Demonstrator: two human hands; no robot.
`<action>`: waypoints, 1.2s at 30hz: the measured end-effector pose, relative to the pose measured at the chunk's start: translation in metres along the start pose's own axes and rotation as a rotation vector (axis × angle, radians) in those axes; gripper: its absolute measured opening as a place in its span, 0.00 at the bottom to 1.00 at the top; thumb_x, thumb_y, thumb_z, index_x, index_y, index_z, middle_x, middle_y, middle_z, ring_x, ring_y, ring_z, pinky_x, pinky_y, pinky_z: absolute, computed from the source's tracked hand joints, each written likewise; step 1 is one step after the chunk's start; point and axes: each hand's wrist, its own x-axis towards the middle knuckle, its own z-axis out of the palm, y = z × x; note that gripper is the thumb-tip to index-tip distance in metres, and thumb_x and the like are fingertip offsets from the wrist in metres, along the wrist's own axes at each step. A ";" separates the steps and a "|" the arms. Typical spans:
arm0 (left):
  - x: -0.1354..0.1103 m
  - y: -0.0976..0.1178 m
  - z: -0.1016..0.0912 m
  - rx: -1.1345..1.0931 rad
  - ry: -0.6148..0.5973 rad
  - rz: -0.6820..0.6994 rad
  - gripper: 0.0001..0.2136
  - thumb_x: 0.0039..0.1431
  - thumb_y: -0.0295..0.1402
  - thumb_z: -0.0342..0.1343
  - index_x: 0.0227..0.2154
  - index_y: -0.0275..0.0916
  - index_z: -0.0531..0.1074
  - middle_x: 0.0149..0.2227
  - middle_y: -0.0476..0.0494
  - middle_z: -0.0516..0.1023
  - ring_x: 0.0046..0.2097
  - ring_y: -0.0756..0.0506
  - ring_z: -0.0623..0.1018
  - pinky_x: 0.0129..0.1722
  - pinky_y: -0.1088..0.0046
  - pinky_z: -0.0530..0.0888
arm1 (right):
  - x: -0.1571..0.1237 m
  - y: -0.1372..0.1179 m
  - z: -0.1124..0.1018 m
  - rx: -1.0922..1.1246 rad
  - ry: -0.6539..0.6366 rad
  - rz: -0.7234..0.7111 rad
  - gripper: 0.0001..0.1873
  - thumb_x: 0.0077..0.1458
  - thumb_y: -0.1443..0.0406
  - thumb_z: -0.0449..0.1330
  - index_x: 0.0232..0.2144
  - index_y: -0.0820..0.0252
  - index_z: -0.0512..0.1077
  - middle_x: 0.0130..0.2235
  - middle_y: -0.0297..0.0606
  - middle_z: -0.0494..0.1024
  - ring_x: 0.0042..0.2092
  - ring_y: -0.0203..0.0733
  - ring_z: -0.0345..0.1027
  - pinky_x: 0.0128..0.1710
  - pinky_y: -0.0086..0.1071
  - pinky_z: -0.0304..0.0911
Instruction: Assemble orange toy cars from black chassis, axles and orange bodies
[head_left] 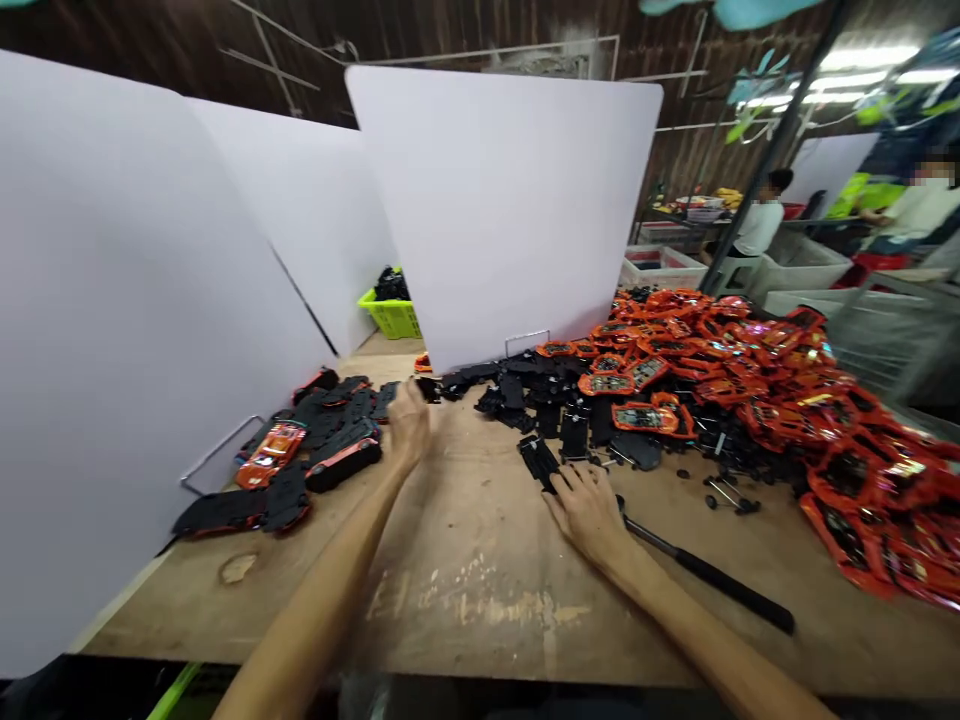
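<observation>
My left hand reaches forward over the wooden table, right beside a row of assembled toy cars with black undersides; its fingers are curled, and what they hold, if anything, is hidden. My right hand lies on the table with its fingers on a black toy chassis plate. A black rod-like tool lies under and behind that hand. An orange toy car sits among the row at the left.
A big heap of orange car shells covers the right side, with loose black chassis parts and wheel axles before it. White divider boards stand behind and left. A green basket sits far back. People sit at the far right.
</observation>
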 end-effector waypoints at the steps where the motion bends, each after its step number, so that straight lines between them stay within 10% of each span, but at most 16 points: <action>1: -0.008 0.002 -0.007 -0.078 0.025 -0.056 0.21 0.75 0.34 0.32 0.45 0.29 0.70 0.40 0.29 0.80 0.46 0.36 0.82 0.45 0.56 0.79 | -0.005 0.007 -0.006 0.008 -0.002 0.002 0.10 0.70 0.63 0.56 0.47 0.59 0.75 0.48 0.47 0.80 0.51 0.55 0.69 0.54 0.50 0.58; 4: -0.047 0.009 -0.021 -0.381 -0.034 -0.168 0.18 0.74 0.32 0.37 0.40 0.30 0.72 0.36 0.37 0.80 0.41 0.41 0.84 0.42 0.62 0.84 | -0.016 0.036 -0.026 0.082 0.023 0.064 0.12 0.70 0.61 0.56 0.51 0.56 0.74 0.50 0.45 0.79 0.53 0.53 0.69 0.53 0.47 0.60; 9: -0.139 0.037 -0.018 -1.297 -0.542 -0.666 0.08 0.70 0.27 0.52 0.41 0.29 0.75 0.43 0.31 0.84 0.43 0.44 0.86 0.44 0.70 0.85 | -0.023 0.090 -0.043 0.268 0.138 0.394 0.13 0.66 0.56 0.61 0.45 0.57 0.77 0.45 0.45 0.76 0.45 0.50 0.71 0.46 0.41 0.65; 16: -0.222 0.079 0.016 -1.193 -0.754 -0.631 0.04 0.66 0.29 0.60 0.37 0.34 0.71 0.37 0.36 0.84 0.36 0.44 0.86 0.41 0.68 0.86 | -0.023 0.100 -0.026 0.459 0.031 0.383 0.05 0.62 0.66 0.63 0.38 0.59 0.78 0.35 0.38 0.79 0.36 0.40 0.73 0.39 0.32 0.67; 36: -0.234 0.065 0.018 -1.225 -0.807 -0.602 0.11 0.63 0.34 0.63 0.34 0.40 0.65 0.35 0.44 0.80 0.36 0.46 0.85 0.45 0.62 0.85 | -0.007 0.105 -0.034 0.436 0.085 0.256 0.08 0.62 0.63 0.64 0.30 0.59 0.75 0.58 0.48 0.74 0.59 0.51 0.68 0.60 0.44 0.62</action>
